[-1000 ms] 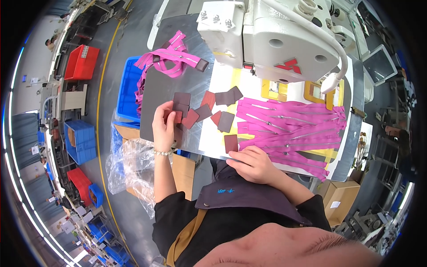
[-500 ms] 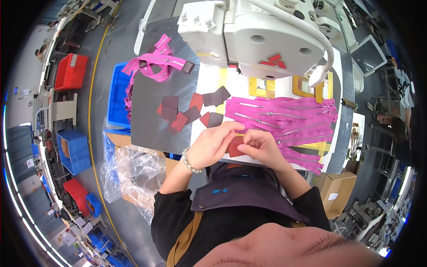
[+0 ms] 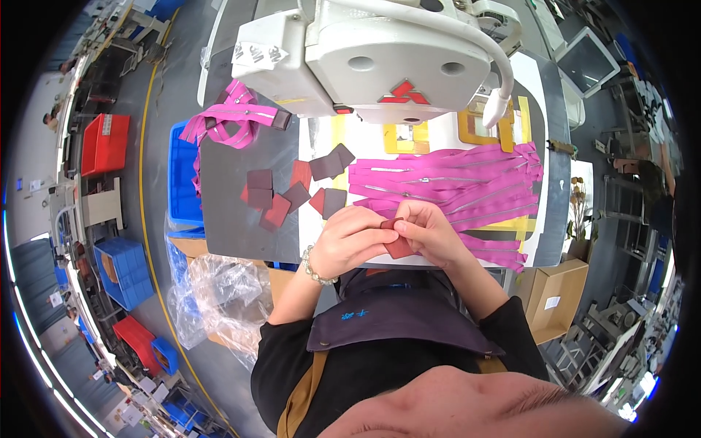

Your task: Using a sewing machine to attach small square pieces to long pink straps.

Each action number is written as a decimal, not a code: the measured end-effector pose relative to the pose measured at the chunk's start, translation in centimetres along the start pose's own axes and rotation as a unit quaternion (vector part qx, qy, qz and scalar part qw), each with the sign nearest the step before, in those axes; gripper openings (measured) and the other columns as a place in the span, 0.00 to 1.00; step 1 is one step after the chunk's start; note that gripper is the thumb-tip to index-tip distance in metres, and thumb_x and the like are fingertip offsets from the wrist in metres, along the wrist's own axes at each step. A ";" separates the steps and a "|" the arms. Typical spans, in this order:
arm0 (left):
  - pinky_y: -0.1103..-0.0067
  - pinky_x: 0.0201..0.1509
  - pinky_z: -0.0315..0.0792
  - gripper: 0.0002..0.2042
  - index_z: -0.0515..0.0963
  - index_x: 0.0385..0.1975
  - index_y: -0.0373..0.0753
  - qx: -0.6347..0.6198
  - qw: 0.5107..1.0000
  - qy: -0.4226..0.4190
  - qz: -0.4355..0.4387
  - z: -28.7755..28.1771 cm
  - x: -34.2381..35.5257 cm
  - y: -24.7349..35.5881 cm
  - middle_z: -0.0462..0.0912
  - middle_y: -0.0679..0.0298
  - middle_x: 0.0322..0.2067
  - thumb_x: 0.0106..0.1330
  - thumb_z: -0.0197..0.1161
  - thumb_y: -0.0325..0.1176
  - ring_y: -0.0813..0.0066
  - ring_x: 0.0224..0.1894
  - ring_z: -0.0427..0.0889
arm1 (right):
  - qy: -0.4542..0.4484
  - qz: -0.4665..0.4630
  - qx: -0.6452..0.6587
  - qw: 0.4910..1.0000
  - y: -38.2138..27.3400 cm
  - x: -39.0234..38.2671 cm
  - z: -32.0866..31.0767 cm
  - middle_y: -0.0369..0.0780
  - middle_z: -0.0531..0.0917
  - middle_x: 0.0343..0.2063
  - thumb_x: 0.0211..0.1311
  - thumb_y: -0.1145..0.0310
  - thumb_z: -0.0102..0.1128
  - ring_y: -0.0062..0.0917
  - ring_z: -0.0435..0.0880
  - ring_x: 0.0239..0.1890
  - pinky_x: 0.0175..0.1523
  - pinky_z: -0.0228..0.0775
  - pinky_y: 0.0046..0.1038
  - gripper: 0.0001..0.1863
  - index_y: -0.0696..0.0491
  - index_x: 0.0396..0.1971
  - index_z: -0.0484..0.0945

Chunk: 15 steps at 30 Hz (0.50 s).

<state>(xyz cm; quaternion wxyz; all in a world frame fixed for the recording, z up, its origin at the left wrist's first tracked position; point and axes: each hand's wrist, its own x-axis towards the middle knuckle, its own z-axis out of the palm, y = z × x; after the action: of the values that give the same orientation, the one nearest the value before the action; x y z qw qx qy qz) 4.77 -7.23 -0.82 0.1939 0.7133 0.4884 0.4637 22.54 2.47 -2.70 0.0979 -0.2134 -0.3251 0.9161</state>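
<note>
My left hand (image 3: 354, 239) and my right hand (image 3: 431, 233) meet at the front of the work table, both closed on a red square patch (image 3: 400, 247), with thumbs and fingertips pinching its upper part. Loose dark and red patches (image 3: 259, 188) lie scattered to the left of my hands. Just behind my hands and to the right, pink zipper strips (image 3: 467, 182) lie spread on a white board (image 3: 326, 135) with yellow tape. A heap of more pink zippers (image 3: 237, 124) sits at the table's back left.
A large white machine (image 3: 380, 58) with yellow frames (image 3: 478, 130) below stands over the table (image 3: 226, 233). A blue bin (image 3: 179, 179) and crumpled clear plastic (image 3: 212, 299) are at left, a cardboard box (image 3: 555, 292) at right. Farther out are red bins (image 3: 102, 146), workstations and other people.
My left hand has moved right from the patches to join my right hand on the red patch, which is now lifted and gripped by both. The view has shifted slightly.
</note>
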 end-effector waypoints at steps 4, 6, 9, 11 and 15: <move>0.79 0.32 0.72 0.13 0.81 0.31 0.37 -0.040 0.992 0.102 -0.067 1.6 0.1 0.7 0.79 0.62 0.32 0.43 0.72 0.23 0.70 0.31 0.79 | 0.059 -0.122 -0.065 0.989 0.2 -0.2 0.8 0.29 0.75 0.21 0.63 0.74 0.57 0.07 0.68 0.21 0.24 0.56 0.12 0.05 0.54 0.27 0.73; 0.83 0.33 0.71 0.09 0.80 0.28 0.34 -0.082 0.973 0.171 -0.131 2.3 0.5 1.1 0.80 0.59 0.33 0.47 0.70 0.20 0.75 0.33 0.78 | 0.108 -0.208 -0.109 0.966 0.4 -0.1 0.7 0.30 0.76 0.22 0.63 0.76 0.57 0.07 0.71 0.24 0.27 0.61 0.13 0.03 0.56 0.29 0.74; 0.83 0.32 0.71 0.06 0.78 0.27 0.32 -0.192 0.934 0.233 -0.192 3.5 0.6 0.9 0.79 0.57 0.34 0.50 0.68 0.18 0.76 0.34 0.78 | 0.152 -0.233 -0.140 0.950 0.7 0.1 1.2 0.32 0.76 0.23 0.63 0.77 0.56 0.08 0.71 0.24 0.27 0.62 0.13 0.02 0.58 0.30 0.74; 0.84 0.33 0.72 0.04 0.76 0.26 0.31 -0.213 0.929 0.225 -0.202 3.5 0.8 0.4 0.78 0.56 0.35 0.54 0.65 0.17 0.77 0.34 0.78 | 0.138 -0.225 -0.137 0.955 0.5 -0.3 0.8 0.33 0.77 0.24 0.62 0.78 0.56 0.09 0.73 0.25 0.28 0.64 0.14 0.01 0.58 0.31 0.74; 0.87 0.32 0.72 0.05 0.77 0.25 0.30 -0.302 0.883 0.262 -0.245 3.5 1.1 -0.5 0.78 0.59 0.33 0.52 0.66 0.15 0.83 0.29 0.77 | 0.121 -0.200 -0.129 0.964 -0.8 0.0 1.3 0.36 0.80 0.27 0.60 0.79 0.58 0.13 0.78 0.27 0.30 0.69 0.15 0.03 0.59 0.33 0.74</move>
<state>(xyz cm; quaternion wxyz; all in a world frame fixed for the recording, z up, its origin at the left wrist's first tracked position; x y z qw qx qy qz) 7.63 -5.39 -2.40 0.3727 0.3304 0.5166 0.6965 22.02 2.32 -1.28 0.2897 -0.2641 -0.4621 0.7955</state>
